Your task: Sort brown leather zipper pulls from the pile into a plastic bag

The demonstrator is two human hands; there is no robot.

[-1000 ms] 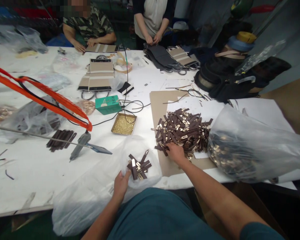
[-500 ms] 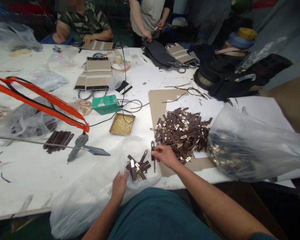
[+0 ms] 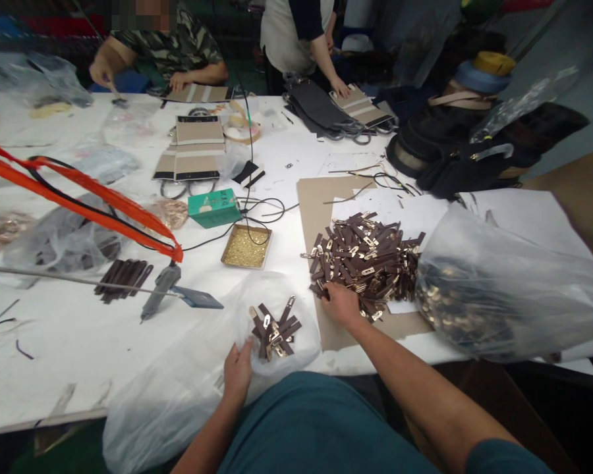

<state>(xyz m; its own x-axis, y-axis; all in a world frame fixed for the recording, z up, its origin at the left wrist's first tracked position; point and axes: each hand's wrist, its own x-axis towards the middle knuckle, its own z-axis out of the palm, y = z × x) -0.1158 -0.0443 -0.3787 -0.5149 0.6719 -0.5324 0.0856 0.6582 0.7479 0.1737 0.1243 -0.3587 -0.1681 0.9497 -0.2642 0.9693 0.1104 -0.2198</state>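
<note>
My left hand is closed on the rim of a clear plastic bag at the table's front edge. Inside the bag's mouth lie several brown leather tabs with gold metal fittings, crossing at different angles. My right hand reaches to the near left side of a large heap of the same kind of tabs. Its thumb and fingertips are pinched at a brown tab on the edge of that heap. The heap lies on brown cardboard and white paper.
A shallow box of small gold pieces stands beside a green box. On the left a grey glue gun hangs from an orange strap. A filled plastic bag lies right. Two people work across the table.
My right hand has moved from beside the bag to the heap, and another tab now lies in the bag. My left hand stays at the bag. One person opposite has reached toward striped pieces.
</note>
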